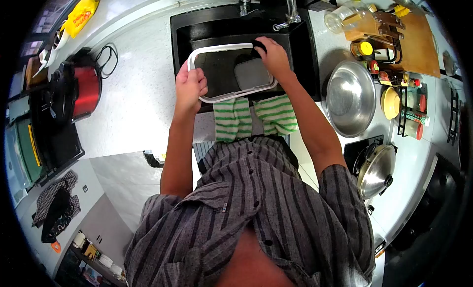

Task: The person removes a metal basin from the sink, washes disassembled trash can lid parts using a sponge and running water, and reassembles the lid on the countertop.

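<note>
One container (224, 46): left grip (191, 86) clasps it, right grip (272, 57) holds black piece (259, 45) (two cloths (231, 120)).

Countertop (133, 104): pale surface, lightly speckled. A black sink (174, 45) is set into it. A red-and-black cooker (87, 92) stands toward the left end. A steel bowl (349, 97) rests just right of the sink. Two green-striped cloths (232, 120) lie side by side along the front edge (whether they hang over it cannot be determined).
</note>
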The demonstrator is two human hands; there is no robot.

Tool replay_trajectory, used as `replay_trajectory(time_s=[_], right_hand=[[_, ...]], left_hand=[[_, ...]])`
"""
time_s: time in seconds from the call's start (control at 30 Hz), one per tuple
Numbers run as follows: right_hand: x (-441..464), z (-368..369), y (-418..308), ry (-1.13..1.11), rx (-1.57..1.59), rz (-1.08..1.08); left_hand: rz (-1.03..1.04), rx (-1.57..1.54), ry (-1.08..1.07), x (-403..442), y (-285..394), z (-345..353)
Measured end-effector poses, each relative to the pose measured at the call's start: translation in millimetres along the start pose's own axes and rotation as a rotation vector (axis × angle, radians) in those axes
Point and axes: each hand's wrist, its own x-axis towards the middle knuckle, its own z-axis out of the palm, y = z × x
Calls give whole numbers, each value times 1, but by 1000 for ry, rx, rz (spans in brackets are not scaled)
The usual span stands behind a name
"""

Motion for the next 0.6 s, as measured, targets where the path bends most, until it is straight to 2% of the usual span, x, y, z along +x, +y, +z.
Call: replay_trajectory(time_s=[0.1, 0.2, 0.3, 0.33, 0.43, 0.5, 0.57, 0.6], right_hand=[[-7, 4, 11, -88, 140, 218], [-3, -10, -12, -125, 397, 461], [8, -13, -3, -25, 306, 187], [10, -18, -6, -65, 264, 121], [23, -27, -19, -171, 222, -59], [32, -22, -27, -187, 135, -215], [41, -12, -35, -237, 125, -314], [44, -14, -44, -340, 134, -298]], left_hand=[[59, 15, 32, -2, -7, 0], [90, 33, -135, -1, -19, -21], [-61, 209, -54, -4, -15, -23], [-135, 278, -150, 2, -11, -37], [-6, 678, -184, 21, 15, -37], [-185, 819, -352, 30, 37, -19], [-249, 965, -489, 45, 37, 0], [-181, 1089, -541, 57, 28, -3]])
